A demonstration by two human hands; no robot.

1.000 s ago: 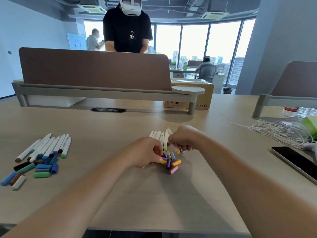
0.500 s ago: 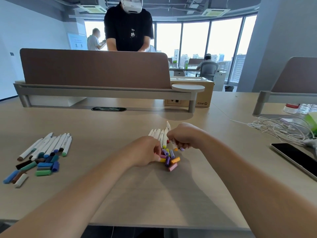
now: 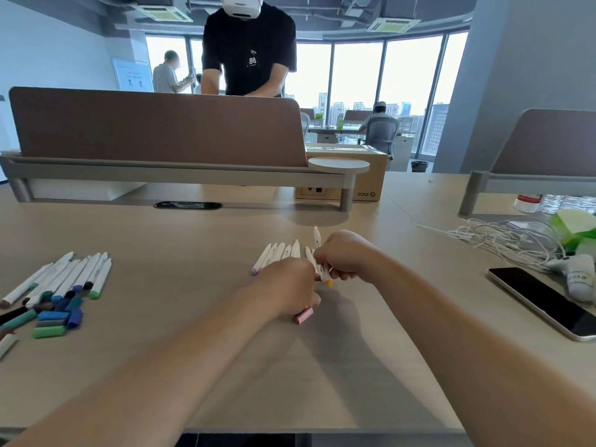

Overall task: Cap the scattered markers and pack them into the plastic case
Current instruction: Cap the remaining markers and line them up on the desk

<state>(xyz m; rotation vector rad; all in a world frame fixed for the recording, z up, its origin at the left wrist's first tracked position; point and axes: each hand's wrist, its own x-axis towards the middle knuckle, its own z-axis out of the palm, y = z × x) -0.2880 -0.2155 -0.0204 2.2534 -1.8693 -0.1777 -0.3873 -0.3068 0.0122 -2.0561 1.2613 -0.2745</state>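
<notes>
**Spotter:** What have you got in hand?

**Operator:** My right hand (image 3: 346, 258), just right of frame centre, has its grip clamped round a white marker with a bare orange tip (image 3: 317, 239). The tip points down and left toward my left hand (image 3: 287, 287). That hand lies knuckles-up over the loose caps, fingers curled under. I cannot tell whether its grip has a cap in it or nothing.

**Spotter:** Which caps can you see?

**Operator:** Only a pink plastic cap (image 3: 303, 315), which peeps out at the lower edge of the left hand and lies on the beige bench (image 3: 193, 317). Any others are hidden beneath the hand. The row of uncapped white markers (image 3: 280, 251) lies just above my hands. A second set of white markers (image 3: 77, 272) sits at the far left of the frame with a heap of blue and green caps (image 3: 53, 317).

**Spotter:** And the plastic case?

**Operator:** It's nowhere in view, so packing looks a long way off. I judge this to be the capping step, early on.

**Spotter:** How would you do it well?

**Operator:** I'd want a cap that matches the orange tip, not the pink one. I'd hold the marker steady, bring the cap straight along the barrel's line and press until it seats. If it comes in crooked, the tip may smear my fingers or the bench. Then I'd lay the marker apart from the uncapped row.
</notes>
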